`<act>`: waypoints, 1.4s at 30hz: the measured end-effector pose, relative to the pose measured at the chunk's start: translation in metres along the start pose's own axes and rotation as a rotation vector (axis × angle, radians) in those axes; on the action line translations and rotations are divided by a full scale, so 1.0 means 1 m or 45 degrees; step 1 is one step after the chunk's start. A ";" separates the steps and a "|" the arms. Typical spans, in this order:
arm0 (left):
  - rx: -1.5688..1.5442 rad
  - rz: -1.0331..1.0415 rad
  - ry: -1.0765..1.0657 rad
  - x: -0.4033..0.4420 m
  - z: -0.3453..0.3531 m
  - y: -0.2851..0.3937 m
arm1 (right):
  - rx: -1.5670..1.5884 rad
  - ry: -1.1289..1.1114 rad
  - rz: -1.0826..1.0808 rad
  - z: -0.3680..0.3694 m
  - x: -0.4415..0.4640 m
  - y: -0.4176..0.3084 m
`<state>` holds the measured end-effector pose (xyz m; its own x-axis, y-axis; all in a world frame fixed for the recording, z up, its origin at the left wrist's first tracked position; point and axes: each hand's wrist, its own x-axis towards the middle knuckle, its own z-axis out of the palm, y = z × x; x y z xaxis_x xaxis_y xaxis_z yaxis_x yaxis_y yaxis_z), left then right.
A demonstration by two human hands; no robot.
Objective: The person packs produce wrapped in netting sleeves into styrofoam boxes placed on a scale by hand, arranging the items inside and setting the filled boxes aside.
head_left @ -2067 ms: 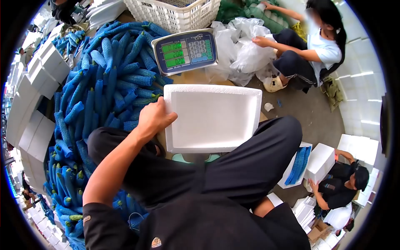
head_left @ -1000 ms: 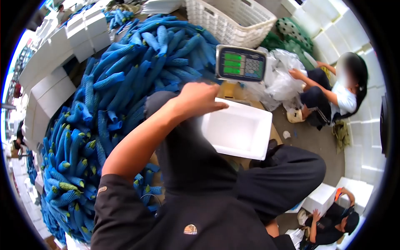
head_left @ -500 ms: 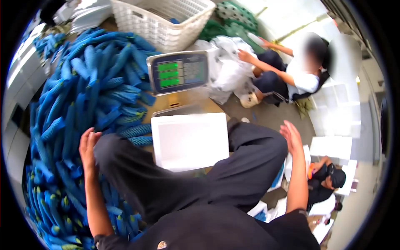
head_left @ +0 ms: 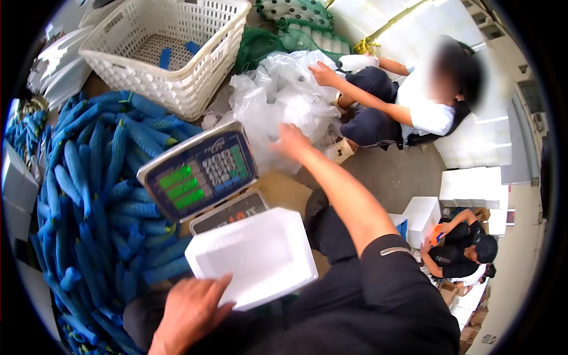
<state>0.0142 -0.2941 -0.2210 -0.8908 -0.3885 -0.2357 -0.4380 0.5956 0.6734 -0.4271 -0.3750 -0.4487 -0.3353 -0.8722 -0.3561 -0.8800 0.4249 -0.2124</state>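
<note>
A white foam box (head_left: 254,254) sits tilted in view before my lap, its inside bare. My left hand (head_left: 198,305) is at the box's near left edge, thumb and fingers apart; whether it touches the rim I cannot tell. My right hand (head_left: 290,142) reaches forward over a heap of clear plastic bags (head_left: 260,89), its fingers smeared by motion. Just behind the box stands a digital scale display (head_left: 198,168) with green lit readouts. To the left lies a large pile of long blue mesh-sleeved pieces (head_left: 89,171), some with yellow-green tips.
A white plastic basket (head_left: 189,83) with a few blue scraps inside stands at the back left. Green netting (head_left: 302,26) lies behind the bags. A seated person (head_left: 408,100) is at the right beyond them. Farther right, another person (head_left: 461,248) works beside white foam boxes (head_left: 421,216).
My right hand has moved from beside my right knee forward to the bags. My left hand has come from beside my left knee to the foam box. The view has turned.
</note>
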 end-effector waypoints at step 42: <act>-0.223 -0.352 0.212 0.063 0.100 0.051 | 1.789 0.396 -0.539 -0.177 -0.188 -0.002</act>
<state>-0.0767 -0.2177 -0.2712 -0.7036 -0.6356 -0.3177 -0.6190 0.3286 0.7133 -0.4218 -0.2550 -0.2205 -0.3606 -0.9253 0.1175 0.0440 -0.1427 -0.9888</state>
